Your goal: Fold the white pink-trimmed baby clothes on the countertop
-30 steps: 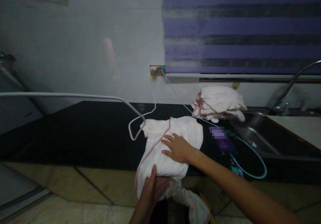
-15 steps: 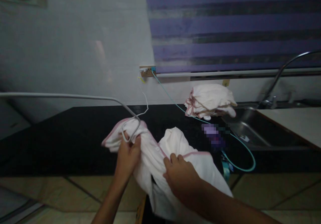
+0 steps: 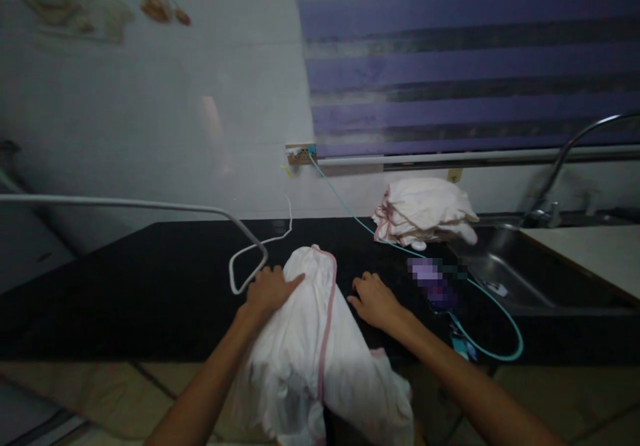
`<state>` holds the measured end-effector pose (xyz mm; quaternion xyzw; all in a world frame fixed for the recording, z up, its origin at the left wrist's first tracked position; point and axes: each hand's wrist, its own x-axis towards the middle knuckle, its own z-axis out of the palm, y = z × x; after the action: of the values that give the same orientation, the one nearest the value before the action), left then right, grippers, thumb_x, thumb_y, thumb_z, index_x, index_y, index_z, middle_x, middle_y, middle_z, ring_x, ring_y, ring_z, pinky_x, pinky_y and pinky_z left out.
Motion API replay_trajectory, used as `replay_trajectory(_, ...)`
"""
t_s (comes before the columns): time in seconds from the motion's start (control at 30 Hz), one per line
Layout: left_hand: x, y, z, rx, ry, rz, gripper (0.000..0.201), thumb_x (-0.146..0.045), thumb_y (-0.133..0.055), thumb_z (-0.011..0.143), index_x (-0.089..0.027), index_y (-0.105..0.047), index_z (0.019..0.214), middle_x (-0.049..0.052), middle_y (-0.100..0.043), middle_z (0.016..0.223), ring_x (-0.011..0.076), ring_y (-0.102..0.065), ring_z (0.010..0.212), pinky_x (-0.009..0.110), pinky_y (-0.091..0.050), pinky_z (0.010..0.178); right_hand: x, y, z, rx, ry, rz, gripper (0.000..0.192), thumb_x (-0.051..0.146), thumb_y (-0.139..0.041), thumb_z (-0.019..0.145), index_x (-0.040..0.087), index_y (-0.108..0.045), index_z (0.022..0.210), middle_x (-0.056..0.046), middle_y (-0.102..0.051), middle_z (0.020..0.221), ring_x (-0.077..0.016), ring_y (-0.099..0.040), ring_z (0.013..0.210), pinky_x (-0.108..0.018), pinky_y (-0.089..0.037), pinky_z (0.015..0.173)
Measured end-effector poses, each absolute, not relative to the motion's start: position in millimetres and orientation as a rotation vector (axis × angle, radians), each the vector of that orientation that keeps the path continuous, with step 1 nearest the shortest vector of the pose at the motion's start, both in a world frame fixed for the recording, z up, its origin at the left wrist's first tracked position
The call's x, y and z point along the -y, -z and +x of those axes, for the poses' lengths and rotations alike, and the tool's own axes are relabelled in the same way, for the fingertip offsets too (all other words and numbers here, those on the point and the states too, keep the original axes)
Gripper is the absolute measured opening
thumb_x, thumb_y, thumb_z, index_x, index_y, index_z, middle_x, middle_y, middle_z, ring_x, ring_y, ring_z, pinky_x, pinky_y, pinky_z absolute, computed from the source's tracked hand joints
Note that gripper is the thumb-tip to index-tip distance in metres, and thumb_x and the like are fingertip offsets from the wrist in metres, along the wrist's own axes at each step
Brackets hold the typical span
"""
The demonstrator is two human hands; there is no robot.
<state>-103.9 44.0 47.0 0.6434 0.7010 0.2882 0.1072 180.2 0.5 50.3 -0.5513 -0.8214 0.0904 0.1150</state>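
Two hands on one white cloth (image 3: 313, 346) with pink trim, draped over the front edge of the black counter (image 3: 150, 279). Long axis from the far tip near the wall side down toward the body, pink seam along it. Left hand (image 3: 270, 291) flat, fingers spread, pressing the cloth's upper left. Right hand (image 3: 375, 299) open, palm down at the cloth's right border, gripping nothing. Left nearer the far tip.

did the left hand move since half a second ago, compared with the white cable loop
Yes. The left hand let go of the raised white pink-trimmed cloth and now presses it flat on the black counter, right of the white cable loop.
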Motion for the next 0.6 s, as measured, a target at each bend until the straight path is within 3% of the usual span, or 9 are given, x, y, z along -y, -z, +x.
replay_trajectory(0.1, -48.9, -33.3, -85.1, -1.93, -0.638, 2.132, 0.038, -0.046, -0.044, 0.096, -0.014, -0.064, 0.1, 0.026, -0.068, 0.11, 0.0437, -0.065, 0.111, 0.056, -0.045, 0.098, -22.8, -43.6, 151.3, 2.372, -0.229, -1.605, 0.035, 0.028, -0.054, 0.098, 0.007, -0.066, 0.123, -0.026, -0.06, 0.126, -0.037, -0.053, 0.123, -0.045, -0.047, 0.097)
replay_trajectory(0.23, -66.1, -30.1, -71.1, -1.544, -1.15, 2.001, 0.041, -0.044, -0.034, 0.102, -0.016, -0.06, 0.114, 0.016, -0.07, 0.113, 0.0288, -0.066, 0.11, 0.041, -0.048, 0.1, -33.4, -40.0, 113.3, 2.324, -0.437, -1.441, 0.035, 0.014, -0.046, 0.096, 0.01, -0.065, 0.126, -0.024, -0.061, 0.131, -0.0351, -0.054, 0.127, -0.049, -0.043, 0.106)
replay_trajectory(0.4, -75.8, -58.5, -79.8, -1.346, -1.397, 1.884, 0.043, -0.054, -0.045, 0.098, -0.016, -0.064, 0.107, 0.009, -0.07, 0.104, 0.0248, -0.063, 0.103, 0.035, -0.049, 0.095, -35.0, -47.7, 91.9, 1.732, -1.249, -0.913, 0.048, 0.043, -0.053, 0.101, 0.021, -0.05, 0.144, -0.012, -0.068, 0.131, -0.026, -0.063, 0.122, -0.045, -0.045, 0.11)
replay_trajectory(0.5, -76.5, -81.7, -94.8, -1.452, -1.391, 1.976, 0.039, -0.05, -0.045, 0.098, -0.017, -0.067, 0.1, 0.009, -0.069, 0.101, 0.0257, -0.062, 0.101, 0.037, -0.047, 0.096, -33.9, -58.5, 93.5, 1.386, -1.628, -0.672, 0.059, 0.063, -0.06, 0.094, 0.02, -0.058, 0.133, -0.01, -0.074, 0.116, -0.0263, -0.069, 0.11, -0.044, -0.053, 0.101)
replay_trajectory(0.6, -78.2, -96.7, -110.4, -1.498, -1.368, 1.975, 0.03, -0.044, -0.05, 0.096, -0.02, -0.064, 0.086, 0.006, -0.067, 0.086, 0.0246, -0.063, 0.09, 0.036, -0.048, 0.087, -37.2, -66.7, 104.6, 1.282, -1.802, -0.626, 0.062, 0.057, -0.086, 0.072, 0.016, -0.067, 0.115, -0.009, -0.076, 0.102, -0.0239, -0.073, 0.095, -0.039, -0.058, 0.092)
